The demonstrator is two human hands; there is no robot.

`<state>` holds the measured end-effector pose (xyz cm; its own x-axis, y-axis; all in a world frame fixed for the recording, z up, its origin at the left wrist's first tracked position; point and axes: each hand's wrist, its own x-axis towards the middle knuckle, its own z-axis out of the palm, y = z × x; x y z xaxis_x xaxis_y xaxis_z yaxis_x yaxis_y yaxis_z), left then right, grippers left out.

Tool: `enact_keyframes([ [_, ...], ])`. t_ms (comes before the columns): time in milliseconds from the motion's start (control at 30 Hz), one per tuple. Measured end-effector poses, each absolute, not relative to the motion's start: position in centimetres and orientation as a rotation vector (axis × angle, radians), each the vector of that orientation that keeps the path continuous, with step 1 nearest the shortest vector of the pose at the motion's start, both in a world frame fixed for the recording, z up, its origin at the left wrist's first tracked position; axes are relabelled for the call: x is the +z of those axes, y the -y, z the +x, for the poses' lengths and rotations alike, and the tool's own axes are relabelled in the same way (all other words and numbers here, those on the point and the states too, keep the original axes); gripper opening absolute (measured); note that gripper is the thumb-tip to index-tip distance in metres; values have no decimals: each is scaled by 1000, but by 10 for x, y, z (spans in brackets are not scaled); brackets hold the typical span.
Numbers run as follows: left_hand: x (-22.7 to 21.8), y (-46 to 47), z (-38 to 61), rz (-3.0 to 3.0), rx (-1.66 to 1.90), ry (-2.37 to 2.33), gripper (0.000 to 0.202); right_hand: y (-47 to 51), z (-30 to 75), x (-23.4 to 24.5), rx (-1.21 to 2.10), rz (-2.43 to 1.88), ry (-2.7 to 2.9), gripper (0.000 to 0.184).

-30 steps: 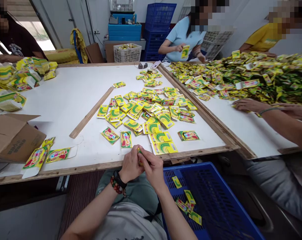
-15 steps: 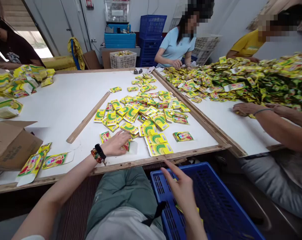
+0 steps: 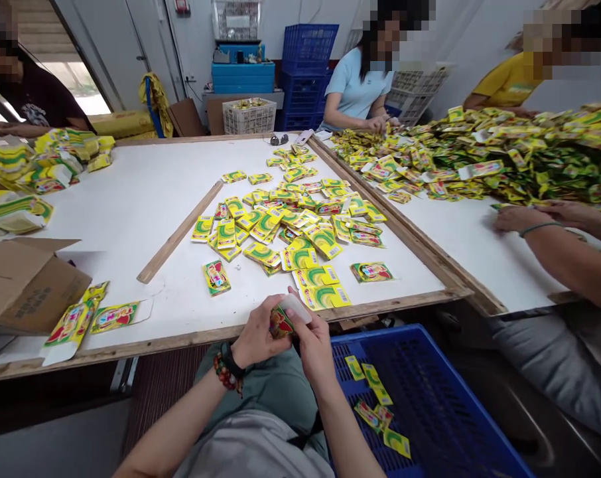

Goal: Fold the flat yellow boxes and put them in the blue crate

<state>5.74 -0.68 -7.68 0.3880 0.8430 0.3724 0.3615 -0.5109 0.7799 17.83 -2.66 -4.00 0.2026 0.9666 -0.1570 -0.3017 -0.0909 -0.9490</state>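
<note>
The person's left hand point(image 3: 255, 338) and right hand point(image 3: 313, 348) hold a small yellow-and-red printed packet point(image 3: 281, 324) between them, just above the wooden rim point(image 3: 181, 343) at the near edge of the table point(image 3: 106, 199). The fingers point(image 3: 300, 317) of both hands are curled and pinching: the left ones wrap its lower left side, and the right ones press against its right edge, with a white flap point(image 3: 297, 308) sticking out toward the upper right. Loose printed packets point(image 3: 290, 232) lie scattered on the table just beyond the hands, and a blue plastic crate point(image 3: 420, 398) below the right hand holds a few more packets point(image 3: 373, 398)
</note>
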Motion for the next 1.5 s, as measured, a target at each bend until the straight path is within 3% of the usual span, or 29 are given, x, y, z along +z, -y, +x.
enact_keyframes([
  [167,-76,7,60,2038,1072,-984,61,32,185,-35,1112,-1243,1022,39],
  [367,-75,13,65,1972,1001,-1024,73,37,184,-38,754,-1347,1301,29],
  [500,-75,14,64,1924,817,-1160,74,33,190,-37,743,-1444,1290,29],
  [700,-82,15,68,1892,914,-1108,68,28,186,-34,772,-1246,1589,34],
  [867,-57,-1,44,2131,745,-913,69,48,209,-37,595,-1353,1690,36],
  [967,-39,-34,2,2253,656,-1368,48,77,262,-36,380,-1794,1606,41],
  [1067,-35,-72,-33,1969,401,-2115,68,97,305,-37,169,-2229,1578,46],
  [1167,-38,-95,-37,1831,127,-2255,89,90,297,-41,308,-2125,1564,48],
  [1267,-38,-87,-18,1933,116,-2099,85,63,247,-46,657,-1733,1476,44],
  [1400,-39,-40,18,2082,592,-1655,63,26,186,-44,1106,-1335,1190,52],
  [1500,-47,-7,42,1896,911,-1440,64,13,169,-39,1236,-1194,1117,62],
])
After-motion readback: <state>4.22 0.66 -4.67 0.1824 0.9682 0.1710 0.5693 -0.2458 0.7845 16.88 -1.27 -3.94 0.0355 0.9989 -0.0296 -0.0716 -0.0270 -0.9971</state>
